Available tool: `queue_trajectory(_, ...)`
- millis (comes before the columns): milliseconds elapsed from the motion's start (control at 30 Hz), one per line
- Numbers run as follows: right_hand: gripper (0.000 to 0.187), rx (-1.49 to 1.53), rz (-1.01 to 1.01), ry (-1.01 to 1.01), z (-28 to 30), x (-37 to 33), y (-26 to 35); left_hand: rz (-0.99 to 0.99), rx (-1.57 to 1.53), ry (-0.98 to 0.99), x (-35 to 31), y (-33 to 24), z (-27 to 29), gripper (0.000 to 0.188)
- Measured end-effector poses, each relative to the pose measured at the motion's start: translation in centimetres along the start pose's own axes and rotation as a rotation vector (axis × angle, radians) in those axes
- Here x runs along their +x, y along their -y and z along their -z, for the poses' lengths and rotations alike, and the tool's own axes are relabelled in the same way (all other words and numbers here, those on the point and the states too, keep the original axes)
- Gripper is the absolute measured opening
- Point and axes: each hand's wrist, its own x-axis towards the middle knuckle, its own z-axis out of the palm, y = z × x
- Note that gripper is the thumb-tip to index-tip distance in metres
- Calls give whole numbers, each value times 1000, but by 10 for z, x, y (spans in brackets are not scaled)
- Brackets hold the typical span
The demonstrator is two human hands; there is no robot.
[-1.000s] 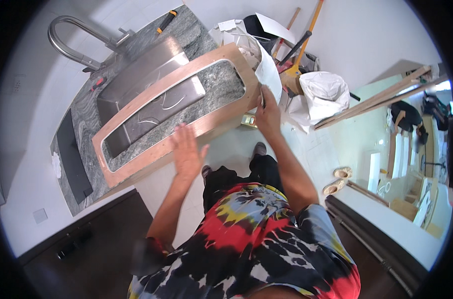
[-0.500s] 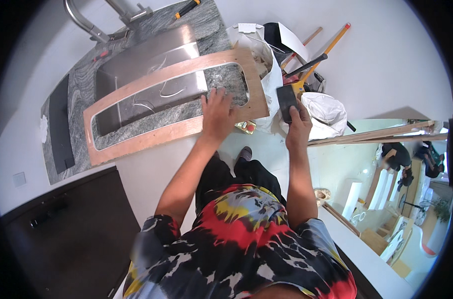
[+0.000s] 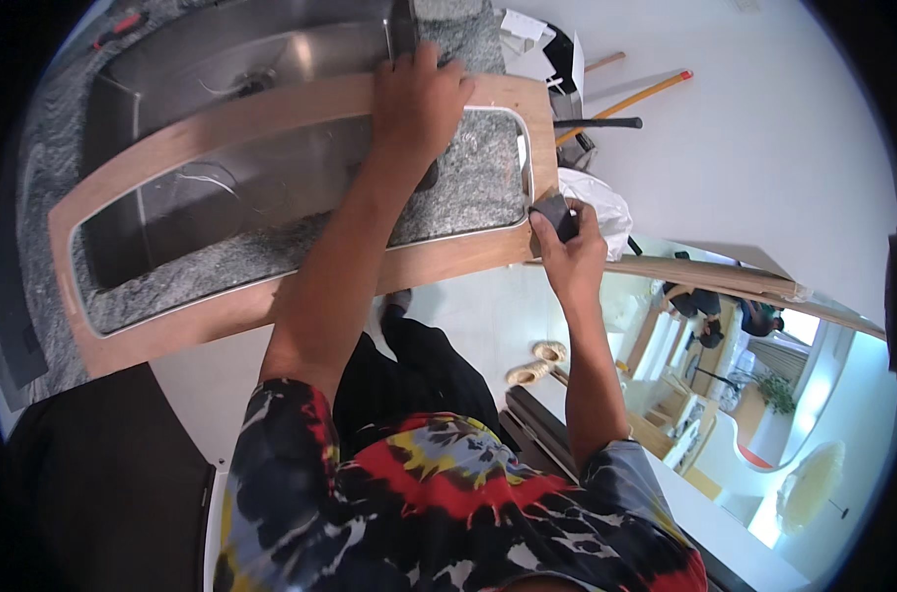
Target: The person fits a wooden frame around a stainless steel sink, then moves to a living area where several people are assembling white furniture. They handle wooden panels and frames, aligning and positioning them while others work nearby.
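Observation:
A pale wooden frame (image 3: 271, 109) with a long rounded opening lies across a grey stone countertop (image 3: 473, 183) and a steel sink (image 3: 212, 54). My left hand (image 3: 419, 109) reaches over the opening and grips the frame's far rail, its fingertips curled past the outer edge. In my right hand (image 3: 579, 259) is a piece of dark grey sandpaper (image 3: 557, 217), bent between thumb and fingers. The sandpaper is against the frame's right end, near its close corner. My fingers hide part of it.
A red-handled tool (image 3: 118, 32) lies by the sink. Beyond the frame's right end are a white bag (image 3: 601, 204), a yellow pole (image 3: 651, 94) and a dark handle (image 3: 606, 123). Long wooden boards (image 3: 715, 278) run along the right. A dark panel (image 3: 93, 474) stands at lower left.
My left hand has moved from the frame's near rail to its far rail. My right hand has brought the sandpaper from beside the frame to its right end. The view has shifted.

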Motion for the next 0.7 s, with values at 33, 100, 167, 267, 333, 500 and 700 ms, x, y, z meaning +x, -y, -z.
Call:
queue_trajectory(33,42,-43,76,-34,-7,3,3,-15,11,-15,-2,0,1,27)
queue_trajectory(100,41,-20,23,-59,-12,-5,-7,-44,43,-62,3,3,3,24)
queue_trajectory(167,42,215,66,-107,-22,-1,-29,-61,52,-51,9,-1,4,24)
queue_trajectory(267,45,-196,237,-238,-22,54,-48,-43,63,36,10,-6,21,23)
queue_trajectory(333,48,-261,187,-152,-12,101,-9,-8,9,83,3,-14,24,27)
queue_trajectory(500,49,-131,231,-50,-9,60,-51,52,-34,32,13,-3,20,36)
queue_trajectory(700,50,-113,63,-57,-11,23,-35,54,-67,123,10,-5,23,35)
